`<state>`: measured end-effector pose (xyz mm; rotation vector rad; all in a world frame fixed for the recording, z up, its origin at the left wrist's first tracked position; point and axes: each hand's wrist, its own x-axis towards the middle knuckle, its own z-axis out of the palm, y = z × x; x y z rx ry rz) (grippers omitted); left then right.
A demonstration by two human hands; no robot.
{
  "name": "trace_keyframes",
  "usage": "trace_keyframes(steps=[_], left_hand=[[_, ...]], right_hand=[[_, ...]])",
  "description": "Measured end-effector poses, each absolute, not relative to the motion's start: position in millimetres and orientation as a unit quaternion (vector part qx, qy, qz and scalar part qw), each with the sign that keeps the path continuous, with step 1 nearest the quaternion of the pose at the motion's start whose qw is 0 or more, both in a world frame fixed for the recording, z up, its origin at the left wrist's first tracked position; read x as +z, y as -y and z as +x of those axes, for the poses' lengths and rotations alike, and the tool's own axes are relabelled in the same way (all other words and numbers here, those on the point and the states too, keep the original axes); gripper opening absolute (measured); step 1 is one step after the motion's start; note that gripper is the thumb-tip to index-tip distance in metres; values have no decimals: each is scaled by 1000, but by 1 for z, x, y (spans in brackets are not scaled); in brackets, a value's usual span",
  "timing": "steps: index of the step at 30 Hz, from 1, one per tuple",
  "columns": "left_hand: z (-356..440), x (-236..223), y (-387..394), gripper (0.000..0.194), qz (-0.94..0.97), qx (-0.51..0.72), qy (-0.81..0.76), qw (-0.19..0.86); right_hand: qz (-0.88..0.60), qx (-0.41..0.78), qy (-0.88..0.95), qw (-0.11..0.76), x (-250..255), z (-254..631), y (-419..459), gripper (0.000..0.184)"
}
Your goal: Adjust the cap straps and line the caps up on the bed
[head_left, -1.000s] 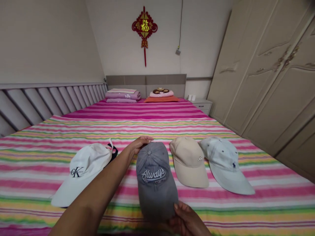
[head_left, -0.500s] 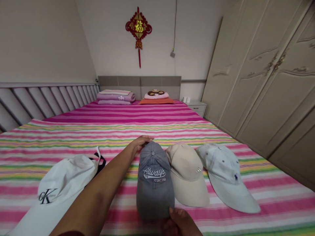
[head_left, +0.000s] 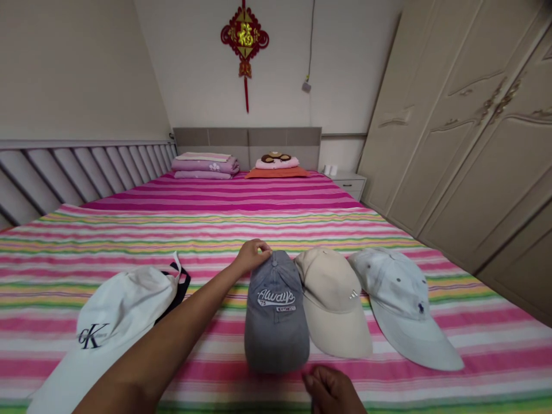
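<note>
A grey baseball cap (head_left: pixel 277 339) with "Always" stitched on its front lies on the striped sheet, brim towards me. At its crown's far end, my left hand (head_left: pixel 253 255) pinches the fabric between thumb and fingers. My right hand (head_left: pixel 331 390) is just off the brim's right corner, fingers curled together with nothing visible in them. Touching the grey cap's right side is a beige cap (head_left: pixel 330 282). A pale cap (head_left: pixel 390 287) with a small dark logo sits right of that. On the left, partly behind my forearm, rests a white cap (head_left: pixel 125 296) with "CK" lettering.
A striped sheet (head_left: pixel 207 233) covers the bed. Folded purple bedding (head_left: pixel 204 167) and a pink pillow (head_left: pixel 276 163) are near the headboard (head_left: pixel 284 138). A bed rail (head_left: pixel 86 172) runs along the left; a wardrobe (head_left: pixel 470 155) and nightstand (head_left: pixel 351 185) stand at right.
My right hand has let go of the grey cap's brim and drawn back towards me. The brim now lies lower on the sheet. My left hand stays at the crown. The view has shifted slightly.
</note>
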<state>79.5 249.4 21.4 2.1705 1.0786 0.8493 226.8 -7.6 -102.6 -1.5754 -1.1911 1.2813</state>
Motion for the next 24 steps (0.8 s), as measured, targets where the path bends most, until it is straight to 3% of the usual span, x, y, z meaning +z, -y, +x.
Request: trace_keyframes(steps=[8,19,24], left_hand=[[80,33,-228,9,908,217,-331,139],[83,41,-230,8,931,186,-297,103],[82,45,-230,13,927,196,-302,104]], right_hand=[[-631,467,473,399,-100,220,10,38],[-632,428,509,398,-102,221,11,35],[-654,270,603,369,-96,221,11,33]])
